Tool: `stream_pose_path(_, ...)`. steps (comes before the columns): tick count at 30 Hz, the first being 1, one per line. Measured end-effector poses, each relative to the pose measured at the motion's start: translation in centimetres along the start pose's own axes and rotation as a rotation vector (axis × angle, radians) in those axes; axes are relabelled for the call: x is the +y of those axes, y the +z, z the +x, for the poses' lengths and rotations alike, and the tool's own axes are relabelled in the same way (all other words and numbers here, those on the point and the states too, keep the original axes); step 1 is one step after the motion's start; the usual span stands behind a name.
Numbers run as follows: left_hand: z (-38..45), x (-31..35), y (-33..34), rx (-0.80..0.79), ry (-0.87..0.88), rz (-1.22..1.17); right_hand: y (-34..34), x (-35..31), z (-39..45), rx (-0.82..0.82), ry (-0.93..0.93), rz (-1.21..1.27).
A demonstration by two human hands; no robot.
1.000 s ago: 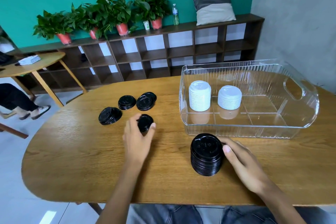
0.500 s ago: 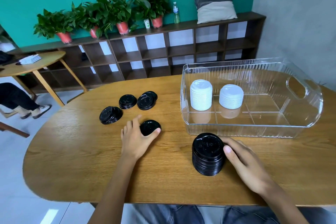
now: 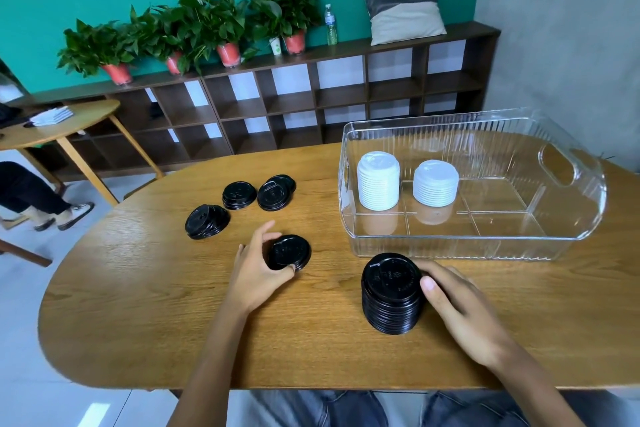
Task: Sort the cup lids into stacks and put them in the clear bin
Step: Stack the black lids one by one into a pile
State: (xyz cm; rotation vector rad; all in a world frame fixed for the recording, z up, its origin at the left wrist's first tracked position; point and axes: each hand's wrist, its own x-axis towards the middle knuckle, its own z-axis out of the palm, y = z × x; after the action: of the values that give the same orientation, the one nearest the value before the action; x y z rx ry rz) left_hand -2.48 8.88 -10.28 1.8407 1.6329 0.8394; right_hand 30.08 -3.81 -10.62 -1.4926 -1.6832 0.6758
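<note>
A tall stack of black lids [image 3: 391, 295] stands on the wooden table [image 3: 145, 315] in front of the clear bin [image 3: 585, 218]. My right hand [image 3: 457, 308] curls round its right side, thumb on the top rim. My left hand [image 3: 258, 270] pinches a small pile of black lids [image 3: 290, 251] between thumb and fingers, just above or on the table. Three more small piles of black lids [image 3: 206, 221] [image 3: 238, 195] [image 3: 276, 192] lie further back on the left. Inside the bin stand two stacks of white lids [image 3: 378, 180] [image 3: 435, 183].
The bin's right compartments hold nothing. A second wooden table [image 3: 62, 125] stands at the far left, with a seated person's legs [image 3: 31, 194] beside it. A low shelf [image 3: 311, 94] with potted plants and a cushion runs along the back wall.
My left hand has drawn its small pile of black lids nearer to me and to the right, and the lids now lie flatter. My right hand stays on the tall stack.
</note>
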Motion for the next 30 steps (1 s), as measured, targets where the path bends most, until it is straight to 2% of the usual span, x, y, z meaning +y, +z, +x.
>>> stream_pose_path(5, -2.0, 1.2, 0.2, 0.049, 0.048, -0.301, 0.0, 0.0, 0.0, 0.003, 0.0, -0.002)
stream_pose_path(9, -5.5, 5.2, 2.0, 0.088, 0.299, -0.514, -0.1, -0.1, 0.0, 0.016, -0.026, 0.023)
stream_pose_path(13, -7.0, 8.9, 5.0, -0.011, 0.44, -0.404, -0.1, 0.1, 0.0, 0.013, -0.034, 0.083)
stream_pose_path(17, -7.0, 9.5, 6.6, -0.071, 0.479, -0.278, -0.1, 0.1, 0.1, 0.005, -0.042, 0.08)
stream_pose_path(30, -6.8, 8.5, 7.6, -0.028, 0.461, -0.235, -0.2, -0.3, 0.3, -0.013, -0.018, 0.007)
